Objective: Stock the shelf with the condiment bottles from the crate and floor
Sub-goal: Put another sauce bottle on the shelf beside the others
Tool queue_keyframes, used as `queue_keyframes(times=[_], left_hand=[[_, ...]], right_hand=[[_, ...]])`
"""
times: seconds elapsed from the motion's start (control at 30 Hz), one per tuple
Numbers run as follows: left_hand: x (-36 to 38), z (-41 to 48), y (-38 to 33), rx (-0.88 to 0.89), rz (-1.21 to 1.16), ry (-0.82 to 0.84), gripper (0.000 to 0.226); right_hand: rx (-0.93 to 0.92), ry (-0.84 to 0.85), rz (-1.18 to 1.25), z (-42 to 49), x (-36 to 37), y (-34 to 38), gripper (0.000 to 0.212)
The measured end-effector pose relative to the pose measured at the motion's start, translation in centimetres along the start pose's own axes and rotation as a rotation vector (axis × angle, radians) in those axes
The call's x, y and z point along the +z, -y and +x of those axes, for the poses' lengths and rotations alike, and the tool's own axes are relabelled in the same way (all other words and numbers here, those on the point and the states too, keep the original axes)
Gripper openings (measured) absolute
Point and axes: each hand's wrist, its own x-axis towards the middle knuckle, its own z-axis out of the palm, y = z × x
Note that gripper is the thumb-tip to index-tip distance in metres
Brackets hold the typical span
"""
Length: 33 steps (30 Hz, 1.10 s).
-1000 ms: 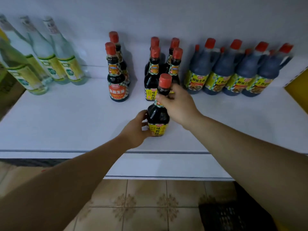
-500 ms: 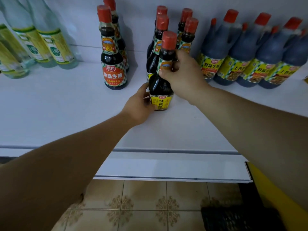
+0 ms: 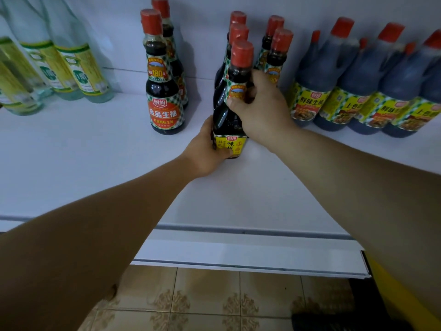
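A dark soy sauce bottle [image 3: 230, 115] with a red cap and a yellow label stands on the white shelf [image 3: 95, 168], right in front of a column of like bottles. My right hand [image 3: 262, 108] grips its neck and shoulder. Around its base, my left hand [image 3: 205, 151] holds the yellow label from the left. Behind it stand several more small red-capped bottles [image 3: 278, 51]. Two bottles with orange labels [image 3: 163, 91] stand to the left.
Clear bottles with green and yellow labels [image 3: 78, 68] lean at the far left. Several large dark jugs [image 3: 353, 87] line the right of the shelf. Below the shelf edge lie a tiled floor [image 3: 202, 299], a black crate corner [image 3: 334, 321] and a yellow object [image 3: 401, 290].
Both hands have pushed the bottle back across the shelf until it stands against the row behind. The camera has come closer to the shelf.
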Motion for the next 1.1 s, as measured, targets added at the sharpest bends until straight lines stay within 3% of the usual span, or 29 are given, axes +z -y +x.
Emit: queue_keyframes(times=[0.17,0.3,0.47,0.53,0.73,0.93,1.1], left_hand=[[-2.2,-1.5,-1.0,-0.055,0.089,0.078,0.098],[-4.8,-4.6,-1.2,-0.103,0.122,0.079,0.088],[-9.0,-10.0,0.1,-0.136,0.147,0.034,0.077],[-10.9,-12.5,1.1,-0.138,0.162,0.019,0.075],[-18.3,-22.8,6.1,-0.161,0.22,-0.015,0.075],[-27.5,-34.7,14.0,-0.326,0.323,0.014,0.076],[-33.0,-42.5,22.0,-0.523,0.377,0.006,0.076]], right_hand=[[0.039,0.013,0.009,-0.6,-0.3,0.5,0.043],[0.103,-0.018,0.074,-2.2,-0.9,0.8,0.057],[0.115,-0.111,-0.078,-6.8,-0.7,2.5,0.044],[0.098,-0.039,-0.133,-8.9,0.4,4.2,0.041],[0.095,0.304,-0.185,-15.0,8.3,12.9,0.059],[0.071,0.573,-0.226,-22.1,19.5,21.2,0.067],[0.029,0.795,-0.22,-27.2,28.9,24.1,0.07]])
